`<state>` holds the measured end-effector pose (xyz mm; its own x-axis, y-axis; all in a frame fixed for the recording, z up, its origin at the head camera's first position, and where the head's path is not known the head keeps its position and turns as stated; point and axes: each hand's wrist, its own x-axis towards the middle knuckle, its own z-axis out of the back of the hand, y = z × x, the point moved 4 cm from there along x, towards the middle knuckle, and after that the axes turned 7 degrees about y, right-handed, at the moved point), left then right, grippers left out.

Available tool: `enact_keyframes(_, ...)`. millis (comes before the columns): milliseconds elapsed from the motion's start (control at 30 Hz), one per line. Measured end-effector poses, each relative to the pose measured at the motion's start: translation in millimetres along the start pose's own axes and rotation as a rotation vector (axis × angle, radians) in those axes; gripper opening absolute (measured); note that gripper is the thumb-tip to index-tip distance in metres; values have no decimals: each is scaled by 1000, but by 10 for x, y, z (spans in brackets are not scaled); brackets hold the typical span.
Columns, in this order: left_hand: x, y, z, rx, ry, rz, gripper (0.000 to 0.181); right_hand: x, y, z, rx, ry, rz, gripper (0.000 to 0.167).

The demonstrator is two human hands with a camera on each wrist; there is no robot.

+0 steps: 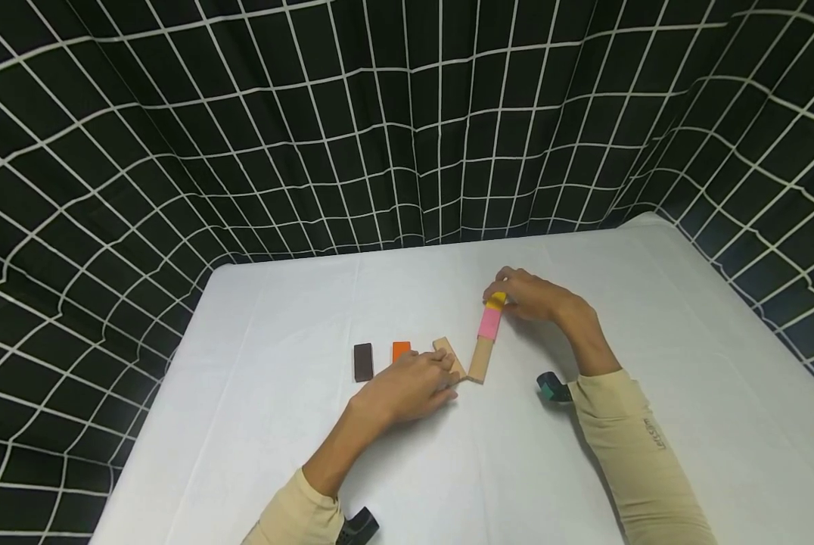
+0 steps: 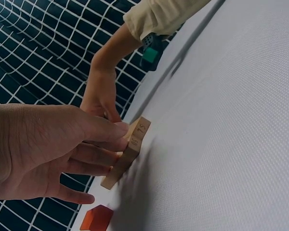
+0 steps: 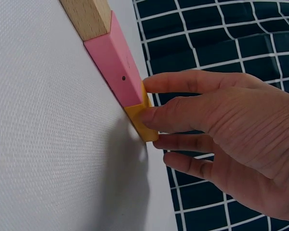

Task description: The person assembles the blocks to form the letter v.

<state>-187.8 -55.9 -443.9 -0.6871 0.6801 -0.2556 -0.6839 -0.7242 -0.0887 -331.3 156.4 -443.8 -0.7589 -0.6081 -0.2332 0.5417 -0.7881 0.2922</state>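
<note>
Block-alignment step, apparently.
Your right hand [image 1: 531,294] pinches the yellow block [image 1: 496,300]; your left hand [image 1: 405,386], unclenched, touches the slanted wooden block [image 1: 442,345]. Next: probably gentle nudging.

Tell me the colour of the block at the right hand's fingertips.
Yellow; the block shows best in the right wrist view.

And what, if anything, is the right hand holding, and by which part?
The right hand pinches the yellow block between thumb and fingers, around its end away from the pink block.
</note>
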Motion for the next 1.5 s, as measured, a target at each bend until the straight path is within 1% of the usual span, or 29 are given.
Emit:
enact_keyframes(200, 6, 0, -2, -8, 5, 4, 40, -5, 4, 5, -1, 7, -8, 42)
enact_keyframes(400, 11, 3, 0, -20, 5, 3, 39, -40, 5, 45, 4, 1, -19, 46)
enact_keyframes(633, 17, 0, -9, -40, 7, 3, 39, -65, 41, 77, -15, 4, 14, 41)
enact_keyframes(900, 11, -6, 3, -39, 10, 6, 39, -63, 35, 60, -15, 30, -1, 42)
enact_keyframes(1133, 9, -9, 5, -40, 14, 5, 39, -77, 43, 76, -32, 30, 9, 38)
enact_keyframes(1267, 10, -10, 3, -42, 21, 9, 39, -108, 79, 117, -30, 24, 37, 36)
enact_keyframes(1400, 13, -18, 11, -39, 18, 4, 38, -154, 141, 162, -1, 22, 100, 35)
enact_keyframes(1500, 16, -21, 7, -35, 10, -4, 37, -181, 188, 168, 25, 49, 138, 37)
